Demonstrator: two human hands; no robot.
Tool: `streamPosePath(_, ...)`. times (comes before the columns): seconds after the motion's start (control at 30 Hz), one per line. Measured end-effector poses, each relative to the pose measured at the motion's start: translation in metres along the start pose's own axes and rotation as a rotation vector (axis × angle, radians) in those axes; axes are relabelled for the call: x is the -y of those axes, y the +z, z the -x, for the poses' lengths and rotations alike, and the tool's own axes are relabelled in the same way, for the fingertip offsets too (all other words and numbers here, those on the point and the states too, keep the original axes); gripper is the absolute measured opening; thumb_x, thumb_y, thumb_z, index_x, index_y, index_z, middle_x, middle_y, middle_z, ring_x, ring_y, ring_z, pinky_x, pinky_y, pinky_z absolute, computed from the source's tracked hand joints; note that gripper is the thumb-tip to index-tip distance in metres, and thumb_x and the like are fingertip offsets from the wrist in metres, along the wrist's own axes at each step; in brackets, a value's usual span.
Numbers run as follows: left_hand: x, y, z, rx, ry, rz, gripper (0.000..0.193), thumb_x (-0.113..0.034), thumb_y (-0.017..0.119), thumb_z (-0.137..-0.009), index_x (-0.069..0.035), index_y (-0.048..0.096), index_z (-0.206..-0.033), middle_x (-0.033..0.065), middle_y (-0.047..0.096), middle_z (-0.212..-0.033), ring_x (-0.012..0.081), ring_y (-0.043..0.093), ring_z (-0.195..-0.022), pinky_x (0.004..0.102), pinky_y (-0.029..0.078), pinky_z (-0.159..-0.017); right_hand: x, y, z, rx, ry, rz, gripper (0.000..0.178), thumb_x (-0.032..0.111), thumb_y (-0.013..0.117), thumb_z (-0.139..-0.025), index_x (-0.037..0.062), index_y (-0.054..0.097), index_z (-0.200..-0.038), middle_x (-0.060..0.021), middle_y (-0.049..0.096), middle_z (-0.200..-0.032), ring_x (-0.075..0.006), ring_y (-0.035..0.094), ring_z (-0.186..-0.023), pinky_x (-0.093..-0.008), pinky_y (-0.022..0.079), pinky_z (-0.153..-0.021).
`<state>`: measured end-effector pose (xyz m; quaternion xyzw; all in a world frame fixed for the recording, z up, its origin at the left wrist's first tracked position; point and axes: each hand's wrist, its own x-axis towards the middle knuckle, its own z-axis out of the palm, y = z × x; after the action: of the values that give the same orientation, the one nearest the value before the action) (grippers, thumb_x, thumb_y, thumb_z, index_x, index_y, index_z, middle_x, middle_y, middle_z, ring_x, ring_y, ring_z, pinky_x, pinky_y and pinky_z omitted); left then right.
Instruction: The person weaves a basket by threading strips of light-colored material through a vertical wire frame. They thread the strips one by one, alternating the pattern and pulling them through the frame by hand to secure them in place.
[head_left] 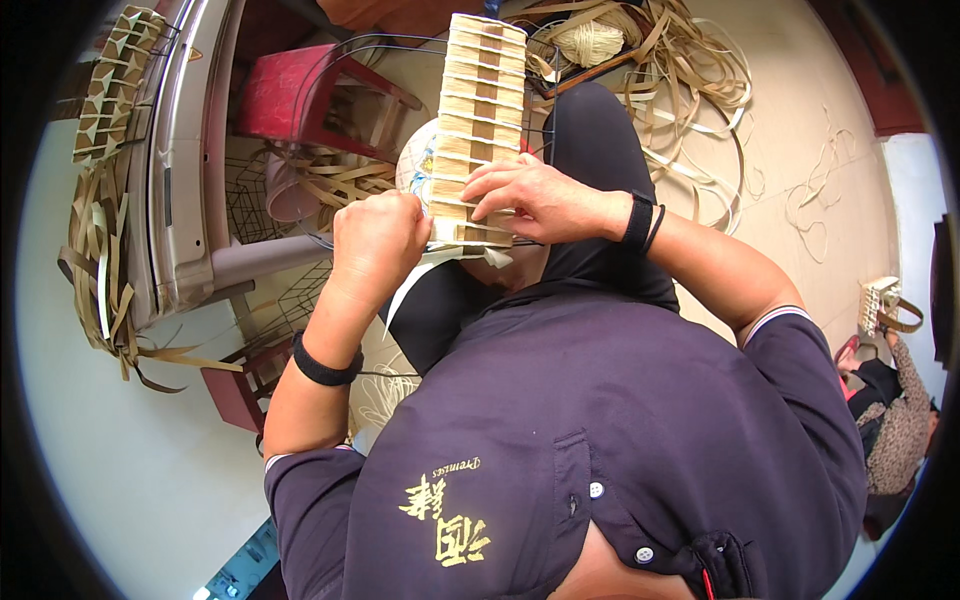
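Note:
A long woven panel (pixel 484 130) of tan and brown flat strips, crossed by several white cords, lies over my lap and points away from me. At its near left corner my left hand (pixel 378 240) is closed in a fist; what its fingers hold is hidden. A pale strip (pixel 408 285) curves down beside that hand from the panel's near end. My right hand (pixel 545 197) grips the panel from the right, its bent fingers across the top face and its thumb partly hidden. Thin dark wires (pixel 380 38) arc out from the panel's far part.
A red stool (pixel 290 95) stands at the far left beside a metal frame (pixel 175 180). Loose tan strips (pixel 690 70) and a ball of cord (pixel 590 42) lie at the far right. Another woven piece (pixel 118 85) hangs at the left edge. A person (pixel 895 440) sits at the right.

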<state>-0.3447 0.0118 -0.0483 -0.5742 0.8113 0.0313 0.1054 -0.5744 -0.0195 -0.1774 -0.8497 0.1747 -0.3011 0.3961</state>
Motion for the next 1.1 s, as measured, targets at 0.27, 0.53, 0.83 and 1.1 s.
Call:
streamPosePath(0.27, -0.006, 0.014, -0.001, 0.054, 0.05, -0.062, 0.027, -0.033, 0.08, -0.083, -0.007, 0.072, -0.079, 0.0109, 0.071, -0.083, 0.0339, 0.071, -0.076, 0.046, 0.055, -0.069, -0.001, 0.005, -0.001, -0.016, -0.013, 0.0, 0.027, 0.001, 0.07, -0.082, 0.0102, 0.075, -0.106, -0.0046, 0.066, -0.132, -0.0265, 0.054, -0.134, -0.0461, 0.038, -0.111)
streamPosePath(0.53, -0.02, 0.027, -0.005, 0.15, 0.068, -0.074, 0.027, -0.033, 0.076, -0.088, -0.007, 0.073, -0.084, 0.0127, 0.071, -0.086, 0.0339, 0.071, -0.081, 0.0466, 0.056, -0.071, 0.001, 0.008, 0.001, -0.078, -0.046, -0.012, 0.03, -0.001, 0.069, -0.077, 0.0078, 0.074, -0.105, -0.0084, 0.065, -0.129, -0.0308, 0.055, -0.131, -0.0457, 0.045, -0.109)
streamPosePath(0.83, 0.002, 0.012, 0.001, -0.016, 0.075, 0.162, 0.006, -0.015, 0.074, -0.087, -0.009, 0.072, -0.088, 0.0098, 0.069, -0.09, 0.0336, 0.069, -0.084, 0.0448, 0.054, -0.073, 0.006, 0.008, 0.011, -0.132, -0.041, 0.004, 0.028, -0.003, 0.07, -0.074, 0.0068, 0.073, -0.1, -0.0083, 0.066, -0.123, -0.0317, 0.059, -0.124, -0.0434, 0.049, -0.107)
streamPosePath(1.1, -0.009, 0.037, 0.006, -0.032, 0.008, 0.211, 0.017, -0.017, 0.077, -0.084, -0.005, 0.066, -0.083, 0.0132, 0.068, -0.085, 0.0361, 0.069, -0.083, 0.0472, 0.054, -0.074, 0.01, 0.017, 0.016, -0.175, -0.219, 0.41, 0.018, 0.016, 0.073, -0.072, 0.011, 0.068, -0.088, -0.003, 0.061, -0.097, -0.0234, 0.061, -0.101, -0.0374, 0.05, -0.093)
